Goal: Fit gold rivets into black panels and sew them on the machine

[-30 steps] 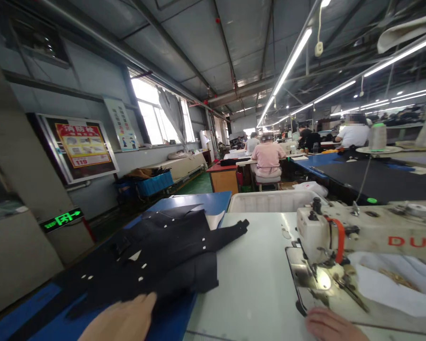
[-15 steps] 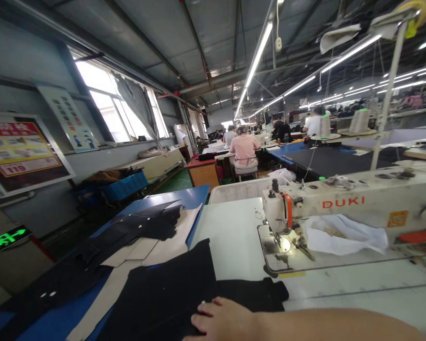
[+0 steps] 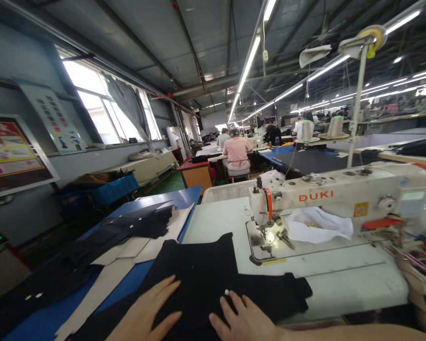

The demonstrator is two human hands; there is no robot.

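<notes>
Black fabric piece now lies on the near white table, off the stack of dark pieces at left where it sat a second ago. Left hand is off that stack and now lies flat on the piece. Right hand has left the sewing machine bed and lies flat beside it. Beige sheets under the stack now show. View swings right.

Sewing machine blocks the right half of the white table. White cloth fills the gap under its arm. Left of its needle head: bare tabletop, open passage. In front of it: bare strip, free to the right of the black fabric. Behind it: white tub, thread stand pole. Far left of it: stacked dark pieces.
</notes>
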